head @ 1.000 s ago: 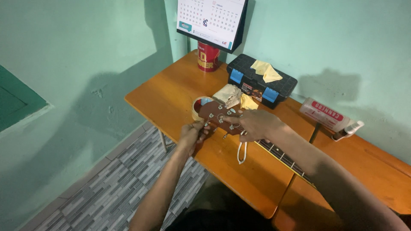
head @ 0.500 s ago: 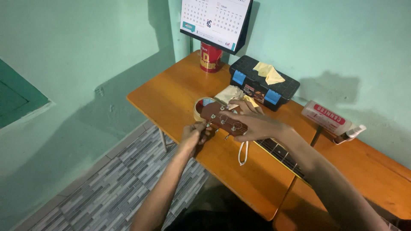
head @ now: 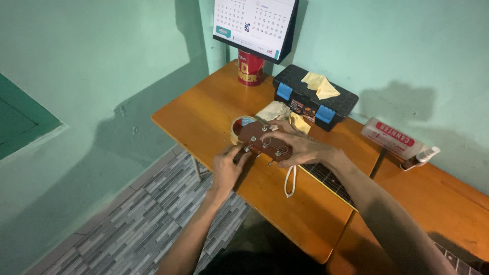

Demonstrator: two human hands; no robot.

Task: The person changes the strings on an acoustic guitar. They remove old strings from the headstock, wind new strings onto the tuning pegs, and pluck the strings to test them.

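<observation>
Left hand: fingers pinched on a tuning peg at the 7 o'clock edge of the brown wooden guitar headstock.
Right hand: fingers wrapped over the headstock, holding it above the orange wooden worktop.
Nearby: black plastic toolbox with blue latches at 1 o'clock.

A small home repair corner: mint-green painted walls, a grey patterned tile floor at lower left, and an orange wooden table carrying a black plastic toolbox with blue latches at upper centre, below a wall calendar.
</observation>
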